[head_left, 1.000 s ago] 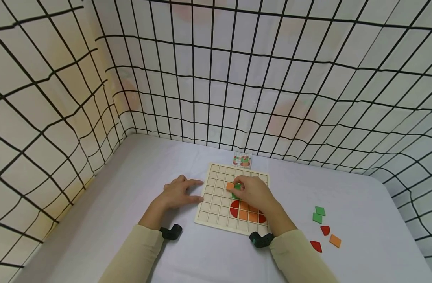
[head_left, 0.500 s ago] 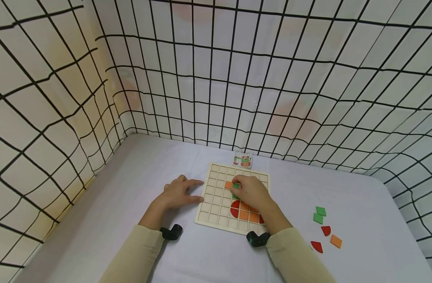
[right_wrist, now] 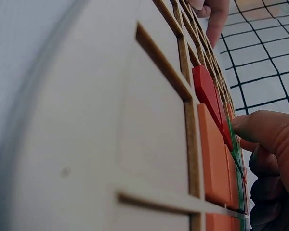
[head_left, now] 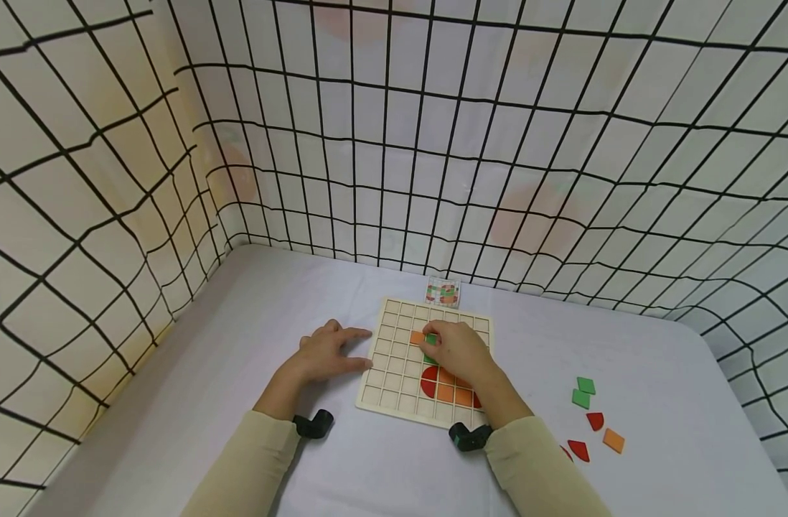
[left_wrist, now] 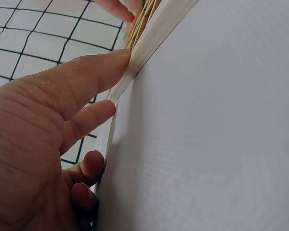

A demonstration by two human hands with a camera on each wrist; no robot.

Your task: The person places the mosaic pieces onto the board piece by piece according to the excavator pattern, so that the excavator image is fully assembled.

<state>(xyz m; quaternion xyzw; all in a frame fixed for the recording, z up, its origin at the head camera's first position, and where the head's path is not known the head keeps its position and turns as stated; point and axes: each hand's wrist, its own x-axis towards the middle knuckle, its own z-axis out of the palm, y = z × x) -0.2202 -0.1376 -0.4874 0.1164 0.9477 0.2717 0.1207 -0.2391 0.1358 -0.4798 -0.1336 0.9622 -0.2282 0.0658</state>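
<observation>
A pale wooden grid board (head_left: 381, 391) lies on the white-covered table. My left hand (head_left: 329, 352) is at its left side, with the straight thumb (left_wrist: 111, 65) and index finger touching the board's edge. Over the upper middle of the grid my right hand (head_left: 461, 350) pinches a small green tile (head_left: 430, 339) between thumb and fingers. Just left of those fingertips an orange tile (head_left: 417, 337) sits in a grid cell. Nearer the front, a red rounded piece (head_left: 429, 382) and several orange tiles (head_left: 445, 392) fill cells, some hidden under the right hand and wrist.
A small card with a coloured pattern (head_left: 442, 292) lies behind the board. Loose pieces lie to the right: green tiles (head_left: 580, 398), red quarter-rounds (head_left: 578, 451) and an orange tile (head_left: 613, 440). Black wire mesh (head_left: 368, 165) over white cloth rises behind and at the sides.
The orange tile has shifted slightly left and away, into line with the grid. My right hand moved a little with it, then stayed still. The left hand has not moved.
</observation>
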